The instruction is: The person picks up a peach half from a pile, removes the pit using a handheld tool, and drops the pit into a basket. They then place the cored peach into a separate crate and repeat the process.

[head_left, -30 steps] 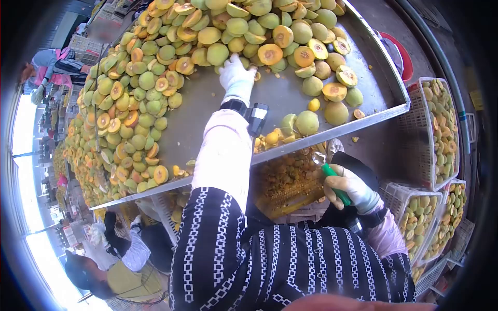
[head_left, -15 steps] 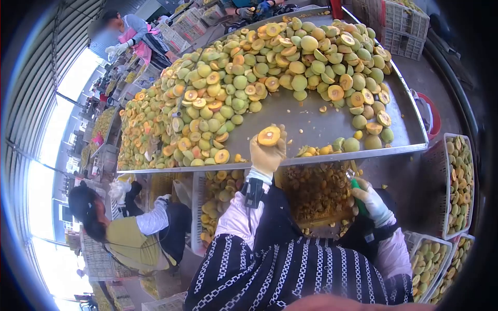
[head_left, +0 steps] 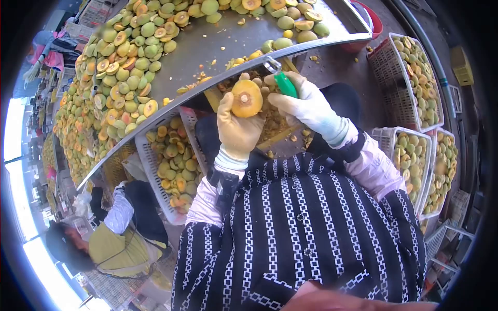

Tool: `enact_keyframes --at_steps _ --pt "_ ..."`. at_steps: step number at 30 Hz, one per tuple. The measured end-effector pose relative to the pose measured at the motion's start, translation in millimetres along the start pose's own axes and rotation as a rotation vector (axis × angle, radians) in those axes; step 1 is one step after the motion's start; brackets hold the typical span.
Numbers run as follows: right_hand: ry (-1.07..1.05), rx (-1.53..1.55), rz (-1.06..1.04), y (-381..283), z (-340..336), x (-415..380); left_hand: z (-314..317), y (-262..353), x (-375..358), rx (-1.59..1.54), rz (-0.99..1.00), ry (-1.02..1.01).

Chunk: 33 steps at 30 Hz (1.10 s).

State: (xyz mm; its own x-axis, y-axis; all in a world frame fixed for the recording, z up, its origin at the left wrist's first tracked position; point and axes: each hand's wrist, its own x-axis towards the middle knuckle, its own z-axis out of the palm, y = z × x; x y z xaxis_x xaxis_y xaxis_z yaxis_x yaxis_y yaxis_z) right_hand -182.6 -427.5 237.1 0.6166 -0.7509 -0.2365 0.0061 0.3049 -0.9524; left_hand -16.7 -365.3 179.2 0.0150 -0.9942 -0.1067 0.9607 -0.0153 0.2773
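In the head view, my gloved left hand (head_left: 237, 127) is closed around a halved yellow peach (head_left: 248, 103), its cut face and central stone turned up toward me. My gloved right hand (head_left: 311, 106) grips a pitting tool with a green handle (head_left: 285, 84) and a metal loop at its tip. The loop points away from me, just right of the peach and apart from it. Both hands are close together in front of the metal table's edge (head_left: 311, 45). Under them a container (head_left: 280, 136) of stones and scraps is partly hidden.
Heaped halved peaches (head_left: 124, 57) cover much of the table. A white crate of peach halves (head_left: 174, 160) stands at my left, more crates (head_left: 415, 78) at my right. A co-worker (head_left: 119, 233) sits at the left. A red bucket (head_left: 368, 26) stands behind the table's right corner.
My left hand has drawn the peach back from over the table toward my body. My right hand has brought the tool up and left beside it. The view has tilted down and turned.
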Motion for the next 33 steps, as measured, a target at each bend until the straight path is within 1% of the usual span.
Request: enact_keyframes --at_steps 1,3,4,5,6,7,8,9,12,14,15,17,18,19,20,21,23,24,25,27,28,29,31,32,33 --pt "0.012 0.001 0.005 5.1 2.4 2.2 2.6 -5.8 -1.2 0.106 0.021 0.015" --pt "0.106 -0.148 -0.107 24.1 0.4 12.1 7.4 -15.6 -1.9 0.103 -0.020 0.003" --pt "0.146 -0.165 -0.171 28.4 -3.2 15.8 9.3 -19.4 -0.8 0.234 -0.014 0.003" --pt "0.143 -0.173 -0.186 32.6 -7.2 16.6 13.2 -19.2 1.4 0.367 0.006 -0.004" --pt "0.125 -0.168 -0.131 35.4 -12.7 17.1 20.3 -13.2 -3.1 0.316 -0.138 -0.052" --pt "0.101 -0.166 -0.097 33.2 -18.0 21.7 17.7 -11.2 -4.2 0.296 -0.182 -0.058" --pt "0.073 -0.165 -0.052 28.2 -21.5 22.4 12.3 -11.1 -3.5 0.235 -0.204 -0.025" --pt "0.046 -0.167 -0.009 26.0 -24.3 20.3 6.9 -12.1 -4.7 0.241 -0.185 -0.041" --pt "-0.020 -0.130 -0.074 29.6 -33.9 30.7 0.1 -10.8 0.3 0.210 -0.157 -0.138" --pt "-0.036 -0.125 -0.060 20.8 -32.7 29.7 -2.3 -6.7 3.2 0.220 -0.175 -0.182" --pt "-0.056 -0.114 -0.041 19.7 -31.8 31.4 -2.1 -4.2 5.0 0.231 -0.193 -0.198" --pt "-0.124 -0.054 0.093 14.6 -35.7 28.8 -3.3 -1.3 6.3 0.258 -0.203 -0.175" --pt "-0.125 -0.055 0.091 12.0 -34.7 27.6 -4.8 0.0 7.0 0.200 -0.260 -0.194" --pt "-0.152 0.009 0.093 9.7 -33.3 26.9 -5.9 0.6 7.4 0.140 -0.318 -0.211" --pt "-0.180 0.073 0.095 9.1 -31.7 26.9 -6.9 -1.6 6.3 0.161 -0.306 -0.183" --pt "-0.180 0.072 0.095 10.0 -30.0 26.7 -8.1 -3.0 6.0 0.160 -0.306 -0.184" --pt "-0.154 0.025 0.051 14.0 -26.8 26.1 -15.3 -8.1 4.7 0.247 -0.264 -0.088" --pt "-0.123 0.004 0.056 15.9 -25.4 27.6 -12.9 -10.3 6.8 0.264 -0.229 -0.142" --pt "-0.121 0.005 0.059 18.4 -26.6 30.0 -10.3 -12.0 5.7 0.261 -0.232 -0.140" --pt "-0.109 -0.019 0.065 20.8 -29.4 35.5 0.8 -12.7 2.7 0.128 -0.232 -0.003" --pt "-0.148 -0.006 0.117 17.3 -30.5 34.8 -1.0 -10.9 3.4 0.201 -0.217 0.018" --pt "-0.157 -0.011 0.112 18.6 -32.6 35.8 -8.0 -9.5 5.4 0.202 -0.205 0.016" --pt "-0.242 -0.015 0.128 23.4 -31.8 37.5 -18.0 -7.3 7.5 0.270 -0.243 -0.055" --pt "-0.208 -0.027 0.129 23.4 -27.5 37.1 -21.3 -10.5 8.2 0.304 -0.221 -0.010" --pt "-0.177 -0.065 0.132 16.7 -20.8 34.7 -28.9 -12.9 9.3 0.326 -0.172 -0.015"
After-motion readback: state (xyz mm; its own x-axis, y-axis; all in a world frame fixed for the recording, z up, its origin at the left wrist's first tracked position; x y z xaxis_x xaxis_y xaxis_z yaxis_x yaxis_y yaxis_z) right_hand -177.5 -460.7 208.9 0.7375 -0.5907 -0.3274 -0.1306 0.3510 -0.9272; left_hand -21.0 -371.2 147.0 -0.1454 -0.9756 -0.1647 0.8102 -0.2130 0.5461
